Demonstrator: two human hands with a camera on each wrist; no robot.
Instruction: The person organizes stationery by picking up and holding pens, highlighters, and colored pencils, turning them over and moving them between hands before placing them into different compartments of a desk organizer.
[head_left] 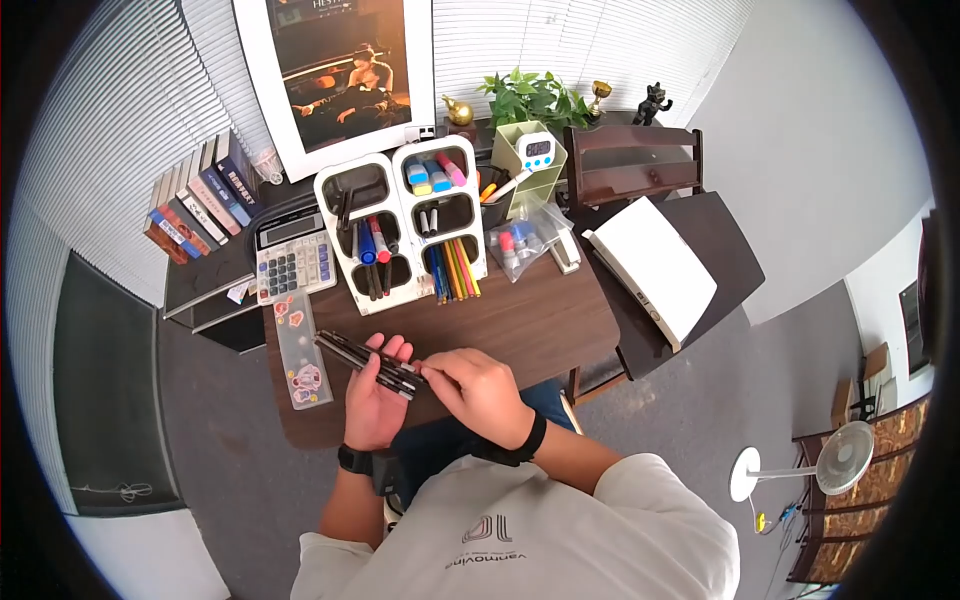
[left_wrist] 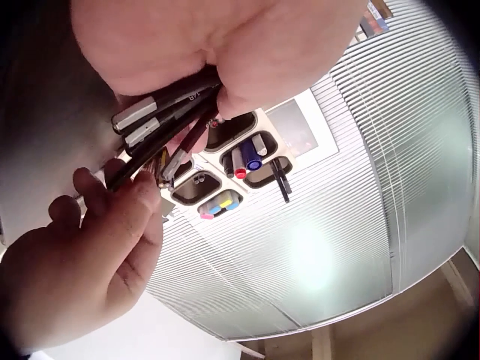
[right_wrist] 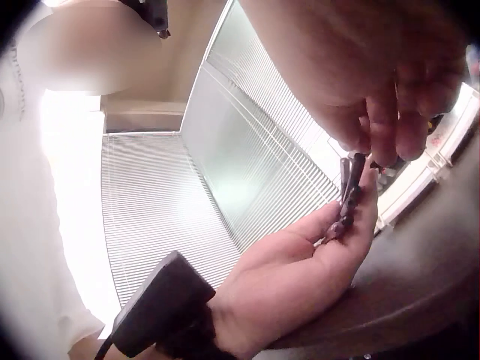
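Several black pens (head_left: 352, 350) lie across the palm of the left hand (head_left: 375, 408), above the desk's front part, and its thumb holds them down. The right hand (head_left: 485, 395) pinches the end of one dark pen beside the left fingers. In the left wrist view the bundle of pens (left_wrist: 169, 116) fans out from under the left hand (left_wrist: 217, 45), with the right hand (left_wrist: 94, 259) at the pens' ends. The right wrist view shows dark pens (right_wrist: 349, 196) between the left hand (right_wrist: 300, 274) and the right fingers (right_wrist: 394, 124).
Behind the hands stands a white organizer (head_left: 400, 298) with pens, markers and coloured pencils. A sticker-covered case (head_left: 303, 355) and a calculator (head_left: 290, 270) are at the left. A plastic bag (head_left: 530, 240) and stapler (head_left: 565, 252) lie right of the organizer. A white box (head_left: 655, 270) is farther right.
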